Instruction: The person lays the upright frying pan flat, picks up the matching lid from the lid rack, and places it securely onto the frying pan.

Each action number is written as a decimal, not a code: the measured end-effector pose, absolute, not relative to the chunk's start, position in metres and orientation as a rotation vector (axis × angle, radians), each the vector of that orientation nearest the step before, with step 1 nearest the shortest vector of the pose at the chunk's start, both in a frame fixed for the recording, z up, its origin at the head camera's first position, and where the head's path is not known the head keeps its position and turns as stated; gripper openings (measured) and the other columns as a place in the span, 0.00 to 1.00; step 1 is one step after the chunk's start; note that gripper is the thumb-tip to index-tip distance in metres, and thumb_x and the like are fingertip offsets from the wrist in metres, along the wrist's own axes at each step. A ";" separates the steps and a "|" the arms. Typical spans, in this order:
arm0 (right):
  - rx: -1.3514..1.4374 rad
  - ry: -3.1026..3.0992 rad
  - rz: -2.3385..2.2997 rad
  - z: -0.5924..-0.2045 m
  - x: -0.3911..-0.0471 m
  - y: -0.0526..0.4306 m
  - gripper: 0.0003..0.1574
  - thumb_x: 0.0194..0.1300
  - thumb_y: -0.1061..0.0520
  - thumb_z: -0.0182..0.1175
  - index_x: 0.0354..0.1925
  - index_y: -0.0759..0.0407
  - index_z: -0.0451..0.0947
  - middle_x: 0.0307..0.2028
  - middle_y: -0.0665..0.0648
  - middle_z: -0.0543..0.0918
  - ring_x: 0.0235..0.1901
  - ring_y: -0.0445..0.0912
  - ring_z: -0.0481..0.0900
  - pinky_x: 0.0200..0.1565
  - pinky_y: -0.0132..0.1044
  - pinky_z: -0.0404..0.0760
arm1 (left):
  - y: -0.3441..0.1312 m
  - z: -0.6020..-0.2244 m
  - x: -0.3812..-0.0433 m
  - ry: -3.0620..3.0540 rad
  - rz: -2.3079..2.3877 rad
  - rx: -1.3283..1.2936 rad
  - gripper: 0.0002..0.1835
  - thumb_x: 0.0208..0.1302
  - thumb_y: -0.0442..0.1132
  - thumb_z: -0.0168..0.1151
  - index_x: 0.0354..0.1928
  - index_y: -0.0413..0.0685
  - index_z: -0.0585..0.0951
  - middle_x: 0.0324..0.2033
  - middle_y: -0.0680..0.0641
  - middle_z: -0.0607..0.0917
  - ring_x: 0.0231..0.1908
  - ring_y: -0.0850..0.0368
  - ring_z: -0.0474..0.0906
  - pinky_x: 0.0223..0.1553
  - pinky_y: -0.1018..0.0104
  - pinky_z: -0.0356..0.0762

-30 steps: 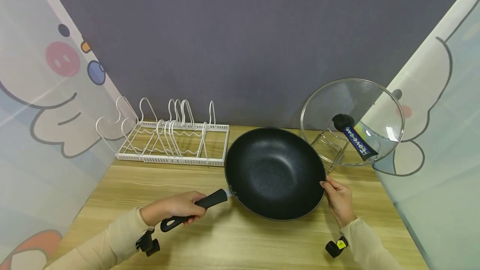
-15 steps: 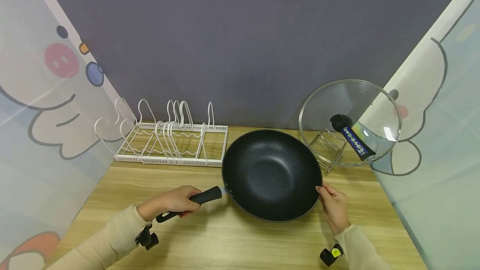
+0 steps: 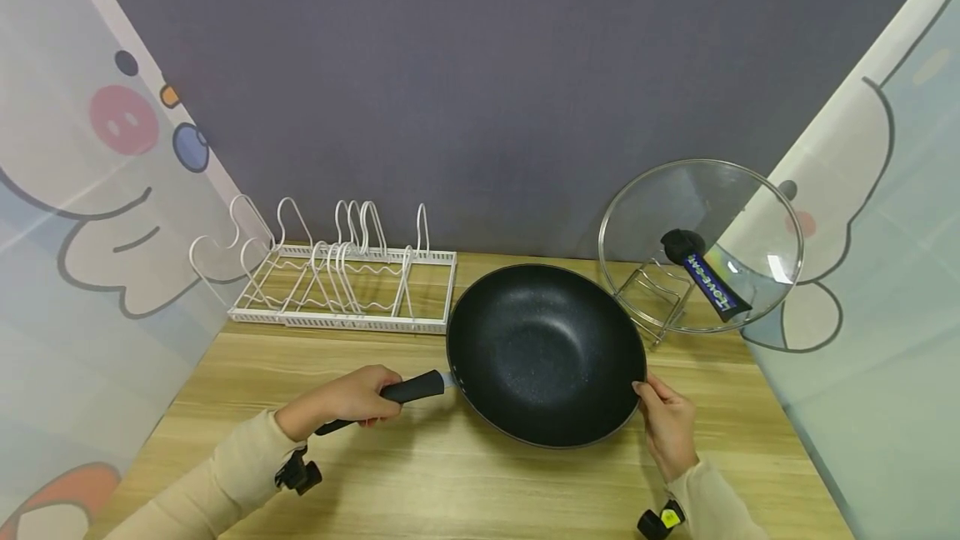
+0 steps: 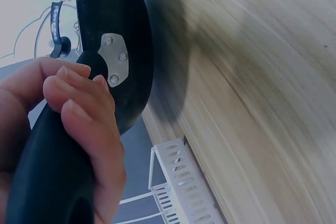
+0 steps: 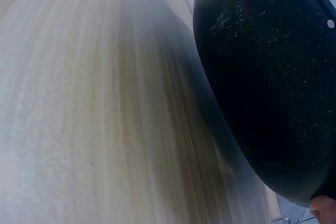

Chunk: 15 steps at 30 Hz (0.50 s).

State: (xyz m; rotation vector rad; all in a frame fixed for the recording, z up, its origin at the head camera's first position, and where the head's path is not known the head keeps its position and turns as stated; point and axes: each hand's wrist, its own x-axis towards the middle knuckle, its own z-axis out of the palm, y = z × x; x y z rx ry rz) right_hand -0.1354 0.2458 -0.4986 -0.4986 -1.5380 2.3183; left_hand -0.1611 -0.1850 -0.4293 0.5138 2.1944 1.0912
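Holding wok (image 3: 546, 357) by handle (image 3: 414, 387) in left hand (image 3: 360, 394), pinching rim (image 3: 553, 445) with right hand (image 3: 667, 423) — drawn slightly nearer over last second — apparently not set down.

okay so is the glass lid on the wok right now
No, the head view shows the glass lid propped in a wire stand to one side, and the wok uncovered.

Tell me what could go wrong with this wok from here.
The right hand only pinches the rim, so if that hold slipped, the wok might dip on that side, leaving the left hand on the handle to take the weight. Moved sideways, the wok could knock the white dish rack close on one side, or the glass lid propped upright on the other.
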 end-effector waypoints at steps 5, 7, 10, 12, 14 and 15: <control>-0.531 -1.540 2.313 -0.502 -0.130 0.245 0.22 0.59 0.76 0.53 0.28 0.54 0.85 0.32 0.47 0.84 0.23 0.33 0.78 0.25 0.21 0.76 | -0.185 -0.431 -0.162 2.189 1.090 0.528 0.02 0.59 0.31 0.57 0.29 0.40 0.76 0.15 0.51 0.72 0.12 0.64 0.63 0.15 0.74 0.61; -0.554 -1.551 2.305 -0.503 -0.128 0.244 0.22 0.59 0.75 0.53 0.28 0.52 0.85 0.34 0.45 0.83 0.24 0.33 0.78 0.26 0.20 0.76 | -0.185 -0.431 -0.163 2.185 1.089 0.531 0.02 0.59 0.30 0.56 0.30 0.38 0.76 0.15 0.51 0.71 0.12 0.64 0.62 0.15 0.74 0.61; -0.573 -1.545 2.309 -0.506 -0.125 0.244 0.23 0.59 0.76 0.53 0.28 0.51 0.85 0.35 0.45 0.84 0.29 0.34 0.81 0.30 0.21 0.78 | -0.186 -0.433 -0.163 2.181 1.085 0.542 0.04 0.59 0.31 0.56 0.31 0.35 0.76 0.15 0.52 0.71 0.11 0.64 0.61 0.15 0.73 0.60; -0.580 -1.539 2.312 -0.508 -0.124 0.243 0.23 0.59 0.76 0.52 0.29 0.52 0.85 0.34 0.46 0.85 0.30 0.35 0.82 0.31 0.22 0.79 | -0.186 -0.434 -0.164 2.179 1.081 0.545 0.04 0.59 0.30 0.56 0.32 0.33 0.76 0.14 0.52 0.70 0.11 0.64 0.61 0.15 0.73 0.60; -0.584 -1.534 2.308 -0.509 -0.122 0.243 0.22 0.59 0.76 0.52 0.30 0.54 0.85 0.33 0.47 0.85 0.31 0.35 0.82 0.32 0.22 0.79 | -0.186 -0.434 -0.164 2.175 1.079 0.550 0.05 0.59 0.30 0.56 0.32 0.32 0.76 0.14 0.52 0.70 0.11 0.63 0.60 0.15 0.72 0.60; -0.588 -1.533 2.304 -0.509 -0.121 0.242 0.22 0.59 0.76 0.52 0.31 0.55 0.85 0.33 0.47 0.86 0.30 0.35 0.82 0.32 0.22 0.79 | -0.187 -0.434 -0.165 2.173 1.078 0.554 0.05 0.59 0.30 0.55 0.33 0.31 0.76 0.14 0.52 0.70 0.11 0.63 0.60 0.15 0.72 0.60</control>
